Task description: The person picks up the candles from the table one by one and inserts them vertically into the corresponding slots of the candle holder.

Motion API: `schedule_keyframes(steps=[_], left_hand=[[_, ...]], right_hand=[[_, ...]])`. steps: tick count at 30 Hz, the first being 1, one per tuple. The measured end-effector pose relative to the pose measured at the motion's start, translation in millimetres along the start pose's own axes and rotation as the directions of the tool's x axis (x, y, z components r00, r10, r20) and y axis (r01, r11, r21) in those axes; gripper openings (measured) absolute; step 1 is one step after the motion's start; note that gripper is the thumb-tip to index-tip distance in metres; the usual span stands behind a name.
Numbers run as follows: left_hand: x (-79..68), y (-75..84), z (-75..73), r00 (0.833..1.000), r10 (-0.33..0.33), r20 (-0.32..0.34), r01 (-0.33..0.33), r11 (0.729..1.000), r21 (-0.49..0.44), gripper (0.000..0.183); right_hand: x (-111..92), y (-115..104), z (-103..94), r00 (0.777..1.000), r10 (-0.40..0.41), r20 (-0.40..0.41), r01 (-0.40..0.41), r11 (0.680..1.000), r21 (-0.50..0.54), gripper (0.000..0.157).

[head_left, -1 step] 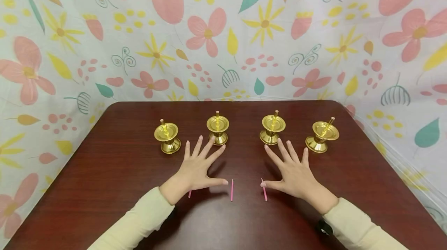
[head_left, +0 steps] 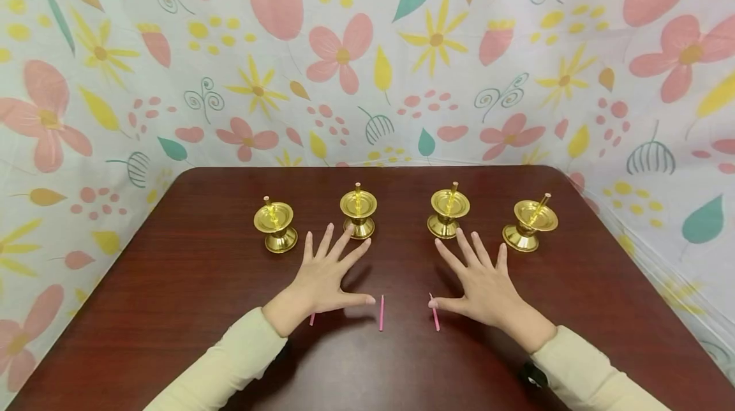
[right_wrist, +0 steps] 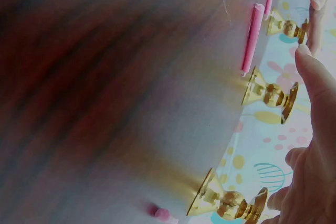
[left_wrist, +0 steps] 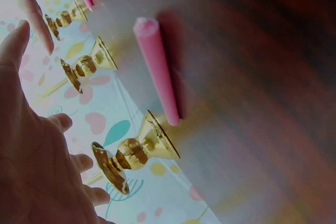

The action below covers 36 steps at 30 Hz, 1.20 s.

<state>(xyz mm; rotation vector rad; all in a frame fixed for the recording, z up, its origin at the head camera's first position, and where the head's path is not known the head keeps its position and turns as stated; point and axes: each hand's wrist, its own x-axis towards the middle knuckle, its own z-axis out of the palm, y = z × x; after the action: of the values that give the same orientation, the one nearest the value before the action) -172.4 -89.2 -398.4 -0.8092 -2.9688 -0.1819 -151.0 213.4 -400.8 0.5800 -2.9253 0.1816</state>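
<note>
My left hand [head_left: 323, 280] is spread over the table with straight fingers, palm down, holding nothing. Opposite it, my right hand [head_left: 485, 286] is spread the same way and also holds nothing. A thin pink candle [head_left: 381, 314] lies between the thumbs. Another pink candle [head_left: 435, 317] lies partly behind the right thumb. Mostly covered by the left hand in the head view, a third candle [left_wrist: 157, 72] shows fully in the left wrist view. The right wrist view shows a candle end [right_wrist: 163, 214] beneath the right hand. Both hands appear raised above the candles.
Several brass pedestal holders, each with an upright stem, stand in a row beyond the hands: far left [head_left: 281, 242], centre left [head_left: 360, 227], centre right [head_left: 443, 226] and far right [head_left: 520, 239]. A floral cloth [head_left: 367, 79] hangs behind the dark wooden table [head_left: 172, 283].
</note>
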Motion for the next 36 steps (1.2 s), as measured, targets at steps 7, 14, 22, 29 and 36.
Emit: schedule_keyframes(steps=[7,14,22,29,36], left_hand=[[-1.9,-2.0,0.6,0.999,0.016,-0.051,-0.015,1.0,0.008,0.097],[-0.3,-8.9,-5.3,0.982,0.032,-0.186,-0.035,0.999,-0.011,0.092],[-3.7,-19.3,-17.3,0.956,-0.041,-0.292,0.016,0.996,-0.087,0.087],[-9.0,-30.6,-28.4,0.914,-0.105,-0.393,0.042,0.985,-0.165,0.084],[-17.1,-41.6,-40.6,0.835,-0.134,-0.534,0.042,0.983,-0.181,0.077]], right_hand=[[2,-1,0.3,1.0,-0.004,-0.029,0.004,1.0,-0.005,0.097],[6,-1,-8.2,0.998,0.019,-0.056,-0.019,1.0,0.003,0.095],[6,0,-13.6,0.991,0.033,-0.13,-0.029,0.999,0.036,0.093],[3,5,-20.1,0.981,0.067,-0.18,-0.059,0.997,0.051,0.091],[-4,11,-28.6,0.981,0.138,-0.138,-0.13,0.989,0.067,0.079]])
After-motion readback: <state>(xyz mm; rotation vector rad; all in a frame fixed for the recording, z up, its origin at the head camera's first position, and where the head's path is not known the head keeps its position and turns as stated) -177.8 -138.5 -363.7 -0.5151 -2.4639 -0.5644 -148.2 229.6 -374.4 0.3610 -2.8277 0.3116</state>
